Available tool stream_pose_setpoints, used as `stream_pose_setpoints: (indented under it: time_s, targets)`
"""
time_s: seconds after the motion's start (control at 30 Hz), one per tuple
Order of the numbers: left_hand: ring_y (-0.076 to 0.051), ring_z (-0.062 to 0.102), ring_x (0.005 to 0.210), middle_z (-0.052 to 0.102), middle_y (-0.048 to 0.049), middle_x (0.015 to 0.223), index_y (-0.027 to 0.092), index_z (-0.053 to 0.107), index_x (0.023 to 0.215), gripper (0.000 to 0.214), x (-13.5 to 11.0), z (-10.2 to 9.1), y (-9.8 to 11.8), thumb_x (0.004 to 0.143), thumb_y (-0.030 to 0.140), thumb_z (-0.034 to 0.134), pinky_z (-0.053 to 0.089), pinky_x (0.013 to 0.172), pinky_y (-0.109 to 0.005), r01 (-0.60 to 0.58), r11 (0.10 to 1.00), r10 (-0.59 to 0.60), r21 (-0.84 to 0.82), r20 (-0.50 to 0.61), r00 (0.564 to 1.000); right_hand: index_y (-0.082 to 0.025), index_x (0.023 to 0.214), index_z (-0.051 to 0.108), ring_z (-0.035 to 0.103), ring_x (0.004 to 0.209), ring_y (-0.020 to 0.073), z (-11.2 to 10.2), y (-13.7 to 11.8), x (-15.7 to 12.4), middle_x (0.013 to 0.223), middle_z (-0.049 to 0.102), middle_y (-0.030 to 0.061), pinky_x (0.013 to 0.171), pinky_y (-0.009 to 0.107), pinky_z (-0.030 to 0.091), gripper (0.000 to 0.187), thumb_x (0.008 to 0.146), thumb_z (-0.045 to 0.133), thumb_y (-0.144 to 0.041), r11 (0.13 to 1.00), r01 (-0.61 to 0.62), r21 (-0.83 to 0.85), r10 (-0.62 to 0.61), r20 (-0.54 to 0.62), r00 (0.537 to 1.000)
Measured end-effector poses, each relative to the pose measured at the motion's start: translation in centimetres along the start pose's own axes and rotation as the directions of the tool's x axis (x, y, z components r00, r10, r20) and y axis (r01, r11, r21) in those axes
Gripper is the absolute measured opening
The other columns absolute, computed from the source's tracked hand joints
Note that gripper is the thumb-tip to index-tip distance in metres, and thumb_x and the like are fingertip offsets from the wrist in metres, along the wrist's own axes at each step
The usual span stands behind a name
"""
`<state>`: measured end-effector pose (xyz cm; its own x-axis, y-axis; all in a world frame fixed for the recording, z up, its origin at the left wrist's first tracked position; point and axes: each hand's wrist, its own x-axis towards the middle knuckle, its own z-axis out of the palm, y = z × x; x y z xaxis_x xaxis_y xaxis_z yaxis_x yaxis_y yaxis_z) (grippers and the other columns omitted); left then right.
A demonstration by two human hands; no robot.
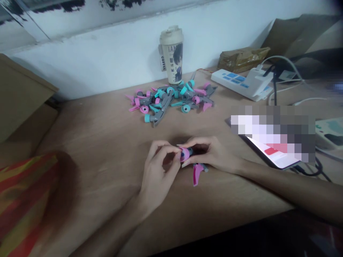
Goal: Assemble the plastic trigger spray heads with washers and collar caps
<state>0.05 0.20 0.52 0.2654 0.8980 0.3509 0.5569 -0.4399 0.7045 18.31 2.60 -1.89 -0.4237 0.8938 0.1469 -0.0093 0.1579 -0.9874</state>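
Note:
Both my hands meet at the middle of the wooden table. My right hand is closed round a grey spray-nozzle head whose pink trigger hangs down below the fingers. My left hand pinches the pink round cap at the nozzle's front end with thumb and forefinger. Behind them, toward the wall, lies a pile of several more spray-nozzle heads in grey, pink and teal.
A cream lidded cup stands by the wall behind the pile. A white power strip with cables lies at the right, a phone nearer me. A cardboard box sits at the left, striped cloth below it.

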Motion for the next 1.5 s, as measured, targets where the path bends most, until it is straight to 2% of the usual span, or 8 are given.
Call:
stream_pose_setpoints:
  time_s: [0.3,0.67,0.87,0.97,1.07,1.17,1.3,1.5]
  targets:
    - [-0.012,0.054,0.085,0.048,-0.0018,0.095,0.02,0.06,0.084,0.007,0.0,-0.1,0.0,0.081,0.015,0.058,0.049,0.066,-0.02,0.032,0.998,-0.031,-0.058,0.012,0.999,-0.023,0.099,0.069,0.063,0.093,0.0158,-0.2,-0.2,0.0,0.097,0.067,0.0012,0.082,0.027,0.05,0.037,0.064,0.077,-0.029,0.998,0.044,-0.04,-0.044,0.009,0.999]
    - [-0.012,0.056,0.086,0.051,-0.0005,0.094,0.021,0.062,0.084,0.006,1.3,-1.2,-1.3,0.084,0.019,0.057,0.045,0.074,-0.023,0.015,0.993,0.015,-0.114,0.257,0.966,-0.022,0.094,0.069,0.062,0.085,0.0169,-0.2,0.1,-0.1,0.09,0.066,0.0015,0.075,0.029,0.05,0.036,0.061,0.078,-0.034,0.99,0.046,-0.134,-0.048,-0.005,0.999]
    - [-0.012,0.058,0.08,0.055,0.0003,0.089,0.022,0.065,0.077,0.007,1.2,-0.8,-1.6,0.082,0.02,0.06,0.047,0.069,-0.023,-0.029,0.994,0.043,-0.108,0.124,0.991,-0.023,0.098,0.068,0.063,0.086,0.0169,-0.1,0.2,0.1,0.092,0.067,0.0012,0.076,0.03,0.051,0.037,0.063,0.077,-0.033,0.986,0.083,-0.145,-0.084,-0.003,0.996]
    - [-0.012,0.059,0.084,0.058,0.0007,0.089,0.022,0.066,0.077,0.008,1.2,-1.3,-1.0,0.081,0.017,0.062,0.05,0.072,-0.024,-0.062,0.994,0.059,-0.085,-0.03,0.998,-0.023,0.097,0.068,0.063,0.093,0.0185,-0.5,0.0,0.3,0.097,0.068,0.0016,0.085,0.033,0.05,0.036,0.064,0.076,-0.035,0.991,0.048,-0.125,-0.062,-0.105,0.993]
    - [-0.013,0.06,0.081,0.059,0.0013,0.089,0.023,0.066,0.08,0.006,1.3,-2.1,-0.5,0.079,0.018,0.064,0.053,0.068,-0.025,-0.098,0.987,0.062,-0.129,-0.258,0.964,-0.022,0.095,0.065,0.064,0.093,0.0187,-1.1,-0.2,0.5,0.101,0.068,0.0026,0.085,0.034,0.051,0.032,0.068,0.073,-0.037,0.997,-0.035,-0.07,0.016,-0.265,0.964]
    - [-0.011,0.06,0.075,0.061,0.0021,0.087,0.022,0.066,0.084,0.01,1.3,-2.3,-0.8,0.077,0.014,0.066,0.054,0.061,-0.024,-0.2,0.977,0.153,-0.078,-0.402,0.903,-0.02,0.095,0.062,0.065,0.09,0.0167,-0.9,-0.3,0.5,0.097,0.069,0.0025,0.084,0.032,0.052,0.033,0.067,0.074,-0.033,1.0,-0.004,0.021,0.009,-0.235,0.972]
    - [-0.011,0.062,0.076,0.066,0.0018,0.084,0.022,0.069,0.084,0.018,0.8,-1.4,-1.4,0.074,0.008,0.068,0.053,0.067,-0.024,-0.337,0.917,0.392,0.212,-0.334,0.857,-0.018,0.093,0.061,0.064,0.09,0.0147,0.2,-0.4,0.2,0.095,0.068,0.002,0.086,0.03,0.052,0.035,0.063,0.077,-0.028,0.997,0.041,0.073,-0.032,-0.111,0.993]
    - [-0.013,0.061,0.074,0.066,0.0001,0.083,0.024,0.068,0.088,0.019,0.7,-1.2,-1.0,0.077,0.009,0.066,0.051,0.067,-0.028,-0.443,0.862,0.486,0.245,-0.151,0.861,-0.018,0.093,0.06,0.064,0.088,0.014,0.8,-0.6,-0.1,0.093,0.067,0.0015,0.082,0.029,0.052,0.036,0.062,0.078,-0.026,0.99,0.018,0.141,-0.012,-0.037,0.999]
